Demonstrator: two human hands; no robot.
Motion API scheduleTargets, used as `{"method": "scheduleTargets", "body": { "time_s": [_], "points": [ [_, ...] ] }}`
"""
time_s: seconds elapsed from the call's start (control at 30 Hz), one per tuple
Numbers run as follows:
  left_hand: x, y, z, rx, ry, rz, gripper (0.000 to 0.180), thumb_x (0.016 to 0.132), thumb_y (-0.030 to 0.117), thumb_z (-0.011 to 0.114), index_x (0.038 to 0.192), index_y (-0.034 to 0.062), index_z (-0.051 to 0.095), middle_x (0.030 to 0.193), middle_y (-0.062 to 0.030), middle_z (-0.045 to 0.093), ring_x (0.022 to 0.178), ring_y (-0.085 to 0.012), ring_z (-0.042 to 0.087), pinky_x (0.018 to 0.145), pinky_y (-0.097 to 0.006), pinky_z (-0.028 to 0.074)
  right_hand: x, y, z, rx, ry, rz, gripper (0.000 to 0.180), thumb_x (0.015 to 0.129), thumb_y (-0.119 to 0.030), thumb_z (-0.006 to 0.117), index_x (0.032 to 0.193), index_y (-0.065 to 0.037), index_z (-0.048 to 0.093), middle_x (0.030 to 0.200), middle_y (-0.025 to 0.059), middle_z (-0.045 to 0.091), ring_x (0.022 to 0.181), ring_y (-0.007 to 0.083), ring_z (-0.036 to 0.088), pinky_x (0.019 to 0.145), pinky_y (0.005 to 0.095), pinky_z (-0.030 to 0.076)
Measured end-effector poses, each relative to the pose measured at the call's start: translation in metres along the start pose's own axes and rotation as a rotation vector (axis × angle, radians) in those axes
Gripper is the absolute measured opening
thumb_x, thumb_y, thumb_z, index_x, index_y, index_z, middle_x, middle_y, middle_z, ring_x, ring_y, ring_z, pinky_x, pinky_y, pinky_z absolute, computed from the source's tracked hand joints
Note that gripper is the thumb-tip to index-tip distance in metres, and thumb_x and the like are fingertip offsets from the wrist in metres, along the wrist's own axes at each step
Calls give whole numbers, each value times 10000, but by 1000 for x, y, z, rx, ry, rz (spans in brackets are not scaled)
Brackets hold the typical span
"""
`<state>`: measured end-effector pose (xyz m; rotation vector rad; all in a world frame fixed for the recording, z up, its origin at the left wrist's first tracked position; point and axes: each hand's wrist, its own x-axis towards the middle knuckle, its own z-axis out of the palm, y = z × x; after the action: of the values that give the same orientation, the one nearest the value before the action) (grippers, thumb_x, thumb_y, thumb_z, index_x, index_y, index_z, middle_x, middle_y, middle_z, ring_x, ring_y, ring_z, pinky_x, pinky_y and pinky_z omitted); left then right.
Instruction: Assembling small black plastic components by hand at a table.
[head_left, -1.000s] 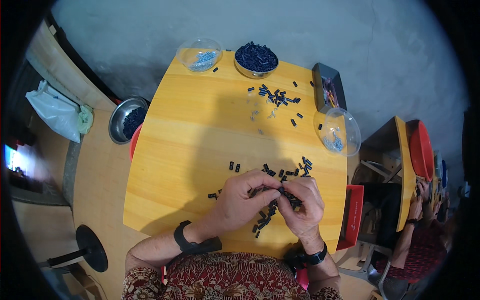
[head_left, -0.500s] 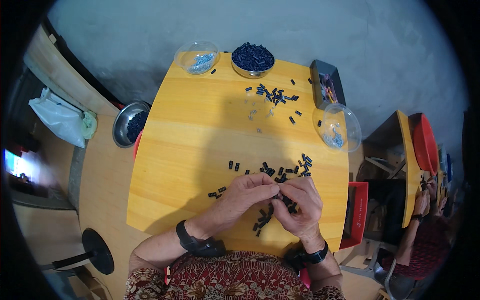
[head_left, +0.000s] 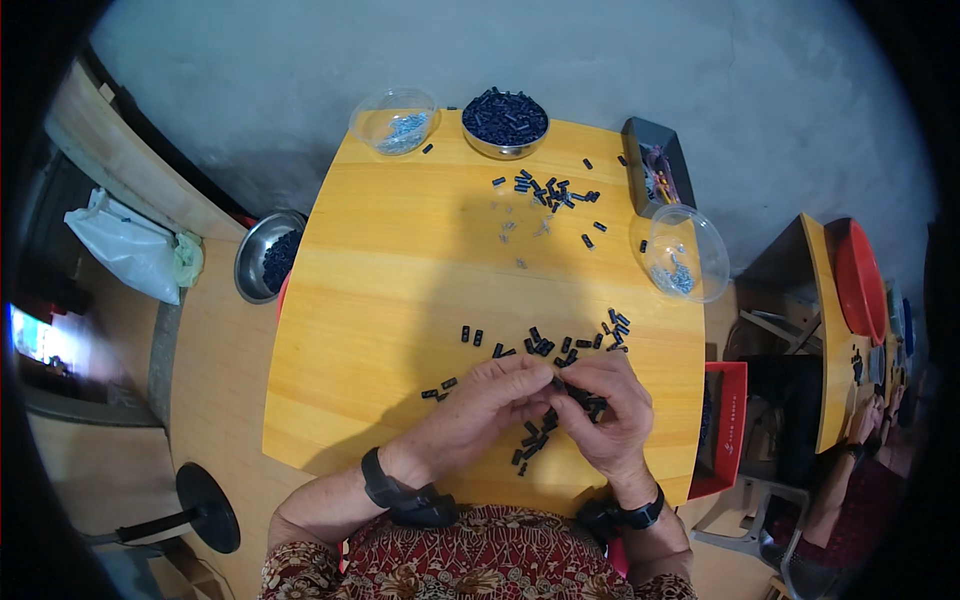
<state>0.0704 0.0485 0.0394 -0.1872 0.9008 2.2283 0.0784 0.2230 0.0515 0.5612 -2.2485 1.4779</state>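
Observation:
My left hand (head_left: 485, 400) and my right hand (head_left: 612, 418) meet over the near part of the yellow table (head_left: 370, 270). Their fingertips pinch together around a small black plastic piece (head_left: 557, 381), mostly covered by the fingers. Beneath and around the hands lie loose black pieces (head_left: 540, 345) of the same sort, short and oblong, some with small round holes. A second scatter of black pieces (head_left: 550, 190) lies farther back, with several tiny clear or silvery parts (head_left: 508, 232) in front of it.
Along the back stand a clear tub of small metal parts (head_left: 396, 122), a metal bowl heaped with black pieces (head_left: 505, 125) and a dark tray (head_left: 657, 165). Another clear tub (head_left: 700, 255) sits at right. A red bin (head_left: 722, 430) and a co-worker's arm (head_left: 835, 490) are beyond.
Both hands stay together at the same spot, with the fingers slightly shifted and the right hand turned a little. The whole view has moved slightly. The co-worker's hands at right have moved.

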Motion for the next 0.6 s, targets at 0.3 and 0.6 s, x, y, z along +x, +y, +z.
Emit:
{"method": "scheduleTargets", "body": {
  "time_s": [0.3, 0.6],
  "points": [
    [1, 1, 4, 377, 72, 160, 167, 928, 175, 628, 1044, 55, 645, 993, -18, 650, 925, -88, 589, 860, -252, 466, 1, 5, -7, -4, -11, 46, 213, 689, 23, 756, 883, -12, 677, 843, 124, 651, 733, 252, 619, 644, 327, 490],
    [3, -2, -3, 152, 60, 32, 156, 923, 135, 626, 1057, 58, 648, 978, -12, 653, 930, -85, 597, 887, -257, 480, 0, 7, -7, -55, -76, 0, 223, 708, 15, 753, 909, -6, 659, 876, 129, 658, 769, 250, 619, 671, 324, 494]
  ]
}}
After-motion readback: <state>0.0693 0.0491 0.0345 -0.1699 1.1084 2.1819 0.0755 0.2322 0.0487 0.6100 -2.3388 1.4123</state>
